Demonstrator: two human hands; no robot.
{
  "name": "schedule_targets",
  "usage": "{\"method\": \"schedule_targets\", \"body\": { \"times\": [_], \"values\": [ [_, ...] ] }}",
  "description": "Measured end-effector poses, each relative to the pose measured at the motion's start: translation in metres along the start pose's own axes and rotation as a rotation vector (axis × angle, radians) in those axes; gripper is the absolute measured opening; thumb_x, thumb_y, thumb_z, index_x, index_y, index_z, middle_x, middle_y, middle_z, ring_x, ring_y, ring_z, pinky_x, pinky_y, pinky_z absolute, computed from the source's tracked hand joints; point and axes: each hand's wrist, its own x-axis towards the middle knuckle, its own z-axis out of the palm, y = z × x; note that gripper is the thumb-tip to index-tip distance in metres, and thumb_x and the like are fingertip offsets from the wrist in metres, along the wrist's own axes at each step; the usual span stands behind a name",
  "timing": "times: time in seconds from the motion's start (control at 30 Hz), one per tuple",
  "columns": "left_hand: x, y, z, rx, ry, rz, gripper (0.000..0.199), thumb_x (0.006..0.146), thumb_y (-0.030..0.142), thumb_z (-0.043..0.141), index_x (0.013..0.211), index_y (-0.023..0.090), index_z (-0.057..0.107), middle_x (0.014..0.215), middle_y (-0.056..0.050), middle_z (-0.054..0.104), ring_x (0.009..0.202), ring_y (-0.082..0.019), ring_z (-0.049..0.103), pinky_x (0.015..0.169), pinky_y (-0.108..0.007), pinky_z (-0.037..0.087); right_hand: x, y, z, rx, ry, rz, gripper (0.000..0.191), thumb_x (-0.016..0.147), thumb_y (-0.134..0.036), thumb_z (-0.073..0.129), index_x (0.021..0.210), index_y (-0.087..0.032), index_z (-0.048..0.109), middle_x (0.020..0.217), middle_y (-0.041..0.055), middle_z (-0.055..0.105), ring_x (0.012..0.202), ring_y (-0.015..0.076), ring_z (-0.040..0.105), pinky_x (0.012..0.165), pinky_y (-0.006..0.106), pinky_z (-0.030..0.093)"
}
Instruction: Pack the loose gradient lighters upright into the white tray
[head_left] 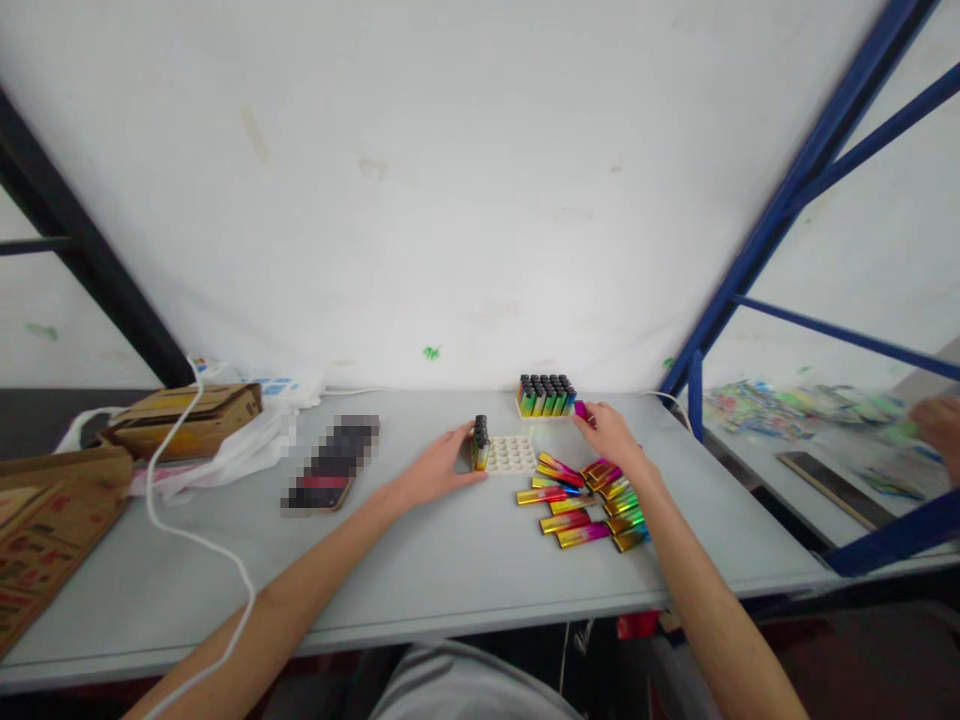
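A white tray with round holes (512, 455) lies on the table, its left column filled with upright black-topped lighters (481, 445). My left hand (442, 468) is at the tray's left end, thumb and fingers apart around that column. My right hand (606, 430) pinches a small purple piece (580, 409) just in front of a second tray full of upright lighters (547, 396). Loose shiny metallic pieces in gold, red, pink and green (583, 535) lie in a pile below my right hand, partly under its wrist.
A phone (334, 465), partly pixelated, lies left of my left hand. Cardboard boxes (184, 415), a plastic bag (247, 450) and a white cable (202, 540) are at the left. A blue frame (750, 250) stands right; beyond it another person's hand (937, 425) shows.
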Motion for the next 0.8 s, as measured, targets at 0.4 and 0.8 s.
{"method": "schedule_targets", "body": {
  "times": [0.4,0.8],
  "values": [
    [-0.002,0.002,0.001,-0.024,-0.007,0.026,0.108,0.089,0.054,0.076,0.171,0.019,0.015,0.158,-0.020,0.057,0.144,-0.037,0.057,0.124,-0.053,0.040,0.015,-0.106,0.006,0.866,-0.103,-0.226,0.036,0.101,-0.056,0.054,0.111,-0.022,0.061,0.076,-0.0026,0.060,0.064,0.0160,0.055,0.060,0.027,0.047],
    [-0.004,0.006,-0.003,-0.033,-0.017,0.011,0.113,0.089,0.053,0.078,0.173,0.022,0.009,0.161,-0.020,0.052,0.146,-0.037,0.055,0.123,-0.054,0.040,0.001,-0.130,0.035,0.748,0.209,-0.129,0.059,0.089,-0.070,0.052,0.056,-0.025,0.034,0.054,-0.0044,0.030,0.056,0.0127,0.032,0.056,0.030,0.023]
  ]
}}
